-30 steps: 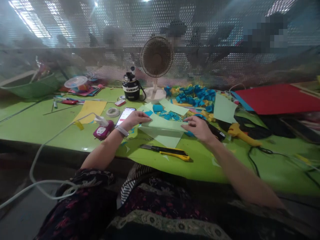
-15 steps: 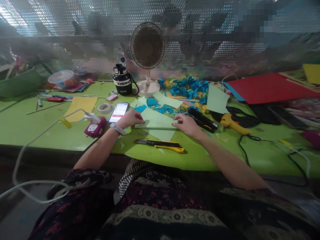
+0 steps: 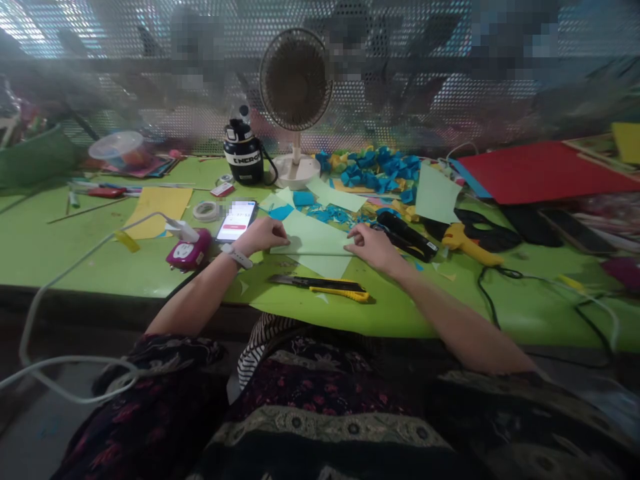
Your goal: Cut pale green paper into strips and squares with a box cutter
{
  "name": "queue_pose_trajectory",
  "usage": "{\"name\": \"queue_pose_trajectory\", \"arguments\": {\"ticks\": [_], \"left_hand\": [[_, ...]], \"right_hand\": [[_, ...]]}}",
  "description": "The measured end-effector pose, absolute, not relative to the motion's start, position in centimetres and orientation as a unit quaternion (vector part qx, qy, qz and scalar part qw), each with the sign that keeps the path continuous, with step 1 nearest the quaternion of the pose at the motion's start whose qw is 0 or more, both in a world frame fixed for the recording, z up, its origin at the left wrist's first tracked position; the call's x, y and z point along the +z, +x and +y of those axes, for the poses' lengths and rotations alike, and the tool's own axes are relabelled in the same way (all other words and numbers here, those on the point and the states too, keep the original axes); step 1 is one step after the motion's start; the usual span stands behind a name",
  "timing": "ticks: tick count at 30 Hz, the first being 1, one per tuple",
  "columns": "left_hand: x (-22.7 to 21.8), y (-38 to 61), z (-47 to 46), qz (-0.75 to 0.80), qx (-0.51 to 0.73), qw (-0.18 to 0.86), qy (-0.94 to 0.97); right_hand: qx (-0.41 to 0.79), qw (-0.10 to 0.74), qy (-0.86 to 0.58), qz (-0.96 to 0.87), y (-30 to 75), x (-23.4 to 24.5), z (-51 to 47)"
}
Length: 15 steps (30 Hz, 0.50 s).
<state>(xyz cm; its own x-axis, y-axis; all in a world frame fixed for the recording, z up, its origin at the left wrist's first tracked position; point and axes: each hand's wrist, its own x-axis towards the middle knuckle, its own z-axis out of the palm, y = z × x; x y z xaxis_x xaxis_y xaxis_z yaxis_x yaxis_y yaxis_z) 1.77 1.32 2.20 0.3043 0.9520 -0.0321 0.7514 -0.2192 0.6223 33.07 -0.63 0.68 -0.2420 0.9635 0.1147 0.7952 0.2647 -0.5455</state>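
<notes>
We had the green desk (image 3: 100, 267) before us, with a yellow card (image 3: 157, 212) toward its left end and a magenta plug adapter (image 3: 187, 252) near the front edge. A roll of tape (image 3: 206, 211) and a lit phone (image 3: 236, 221) lay just beyond. Our left hand (image 3: 265, 236) rested open and palm down on the left end of a pale green paper sheet (image 3: 313, 241), its fingers lightly curled and gripping nothing. The sheet lay flat near the front edge, about mid-desk. It looked thin, light and soft, likely to flex and slide, so it seemed best held at opposite edges. Our right hand (image 3: 373, 247) lay open on its right end, pinching nothing. A yellow-handled utility knife (image 3: 320, 287) sat just below the sheet. Further right lay a black tool (image 3: 406, 236), a yellow glue gun (image 3: 465, 245) and a red sheet (image 3: 540, 172).
</notes>
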Motion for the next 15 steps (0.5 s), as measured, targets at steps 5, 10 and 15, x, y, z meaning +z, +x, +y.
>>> {"name": "queue_pose_trajectory", "arguments": {"ticks": [5, 10, 15], "left_hand": [[2.0, 1.5, 1.6, 0.558, 0.157, 0.261, 0.772], [1.6, 1.7, 1.7, 0.511, 0.182, 0.162, 0.824], [1.2, 2.8, 1.0, 0.411, 0.156, 0.145, 0.886]], "right_hand": [[0.185, 0.203, -0.583, -0.765, 33.3, 0.4, -0.3], [0.169, 0.208, -0.579, -0.770, 33.7, 0.0, 0.1], [0.136, 0.225, -0.525, -0.810, 34.0, -0.6, 0.6]]}}
